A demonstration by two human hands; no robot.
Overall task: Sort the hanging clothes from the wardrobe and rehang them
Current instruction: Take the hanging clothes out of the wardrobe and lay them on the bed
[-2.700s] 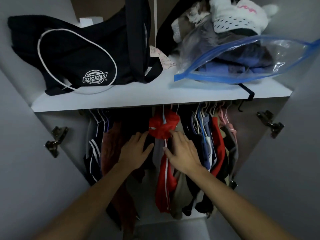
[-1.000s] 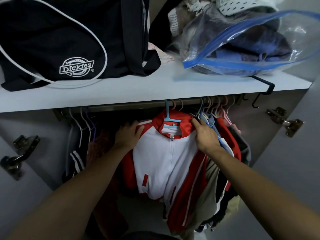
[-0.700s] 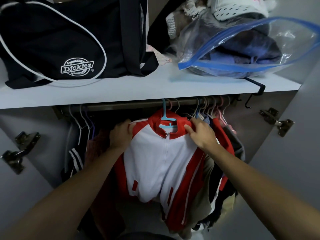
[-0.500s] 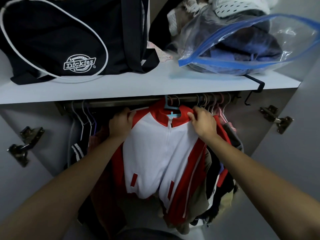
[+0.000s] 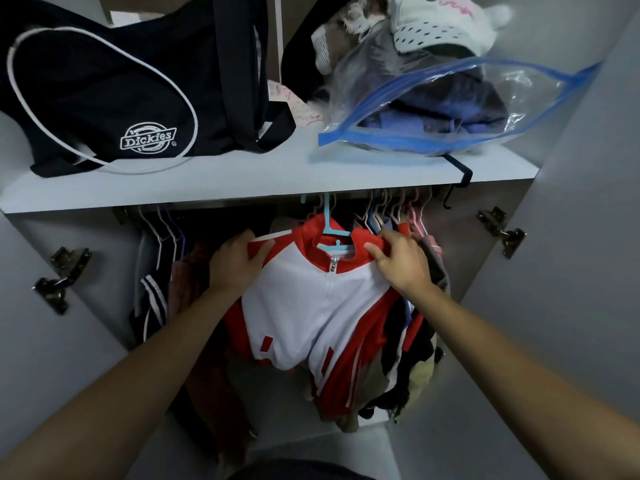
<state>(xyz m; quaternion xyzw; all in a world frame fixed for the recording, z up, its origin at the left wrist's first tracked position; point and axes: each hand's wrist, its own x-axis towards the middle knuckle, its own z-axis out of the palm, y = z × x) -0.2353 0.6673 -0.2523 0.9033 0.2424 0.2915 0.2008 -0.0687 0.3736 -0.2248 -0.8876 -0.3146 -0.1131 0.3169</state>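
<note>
Red and white, the zip-up jacket (image 5: 311,306) hangs facing outward on a light blue hanger (image 5: 330,233) whose hook rises toward the rail hidden under the shelf (image 5: 263,181). Both hands are clamped on the jacket: the left hand (image 5: 235,261) grips the red shoulder seam on one side, and the right hand (image 5: 401,261) pinches the red collar and shoulder on the other, with the hands well apart. Just beside the right hand, a packed row of clothes (image 5: 412,341) hangs on pale hangers. To the left hang dark clothes with white stripes (image 5: 152,299). On the shelf above lie a black bag (image 5: 114,91) with a white logo and a clear plastic bag (image 5: 446,105) edged in blue, stuffed with folded fabric, with a white hat (image 5: 440,26) on top.
</note>
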